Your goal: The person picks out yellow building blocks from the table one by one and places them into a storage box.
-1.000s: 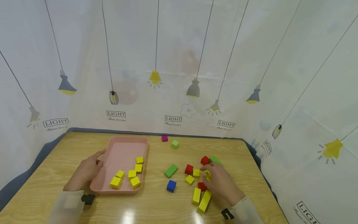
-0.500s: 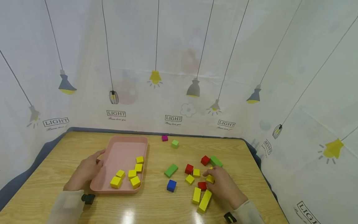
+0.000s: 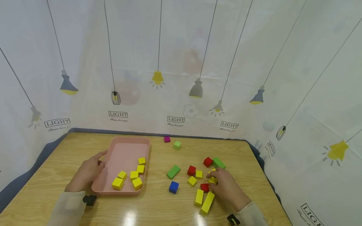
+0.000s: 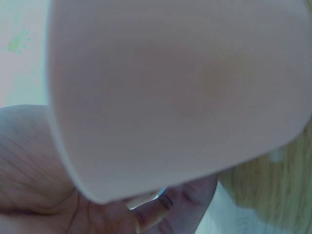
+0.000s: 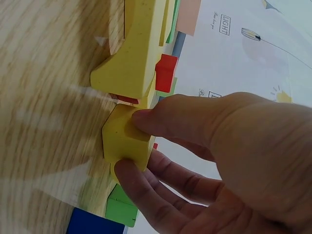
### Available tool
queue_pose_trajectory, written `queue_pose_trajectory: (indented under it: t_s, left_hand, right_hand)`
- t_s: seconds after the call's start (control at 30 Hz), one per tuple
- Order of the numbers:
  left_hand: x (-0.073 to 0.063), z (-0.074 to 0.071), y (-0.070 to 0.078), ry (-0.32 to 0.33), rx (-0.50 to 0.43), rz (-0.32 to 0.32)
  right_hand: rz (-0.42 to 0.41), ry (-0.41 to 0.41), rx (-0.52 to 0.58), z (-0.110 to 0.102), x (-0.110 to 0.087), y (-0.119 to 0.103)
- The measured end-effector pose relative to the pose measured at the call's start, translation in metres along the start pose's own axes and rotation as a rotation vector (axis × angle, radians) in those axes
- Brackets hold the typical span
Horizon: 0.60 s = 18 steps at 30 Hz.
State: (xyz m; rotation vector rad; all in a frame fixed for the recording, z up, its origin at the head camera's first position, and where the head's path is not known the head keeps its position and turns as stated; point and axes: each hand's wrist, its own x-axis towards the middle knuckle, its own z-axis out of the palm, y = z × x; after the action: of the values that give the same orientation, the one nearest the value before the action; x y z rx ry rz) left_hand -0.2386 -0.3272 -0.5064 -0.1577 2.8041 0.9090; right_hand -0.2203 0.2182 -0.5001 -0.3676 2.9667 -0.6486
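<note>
Right hand (image 3: 227,188) pinches angular yellow block (image 5: 119,141), thumb and fingers apart by its width, right side of wood-grain table (image 3: 158,208); part-hidden in head view. Left hand (image 3: 88,171) touches pink rectangular plastic tray (image 3: 124,157); fingers partly covered, can't tell grip.

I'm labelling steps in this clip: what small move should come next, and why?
Probably lift the yellow block toward the pink tray: the right grip seems to pinch it between thumb and finger, and that tray contains only yellow cubes.
</note>
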Motion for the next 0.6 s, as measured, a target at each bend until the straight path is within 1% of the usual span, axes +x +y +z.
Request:
queue_pose_trajectory:
  t_s: [0.27,0.6]
  left_hand:
    - [0.0000,-0.0007,0.0006,0.002,0.003,0.006]
    - [0.0010,0.0007,0.0001,0.009,0.013,0.010]
  right_hand:
    - [0.001,0.001,0.009,-0.0037,-0.0005,-0.0037]
    - [-0.029,0.029,0.020,-0.0086,-0.0005,-0.0097]
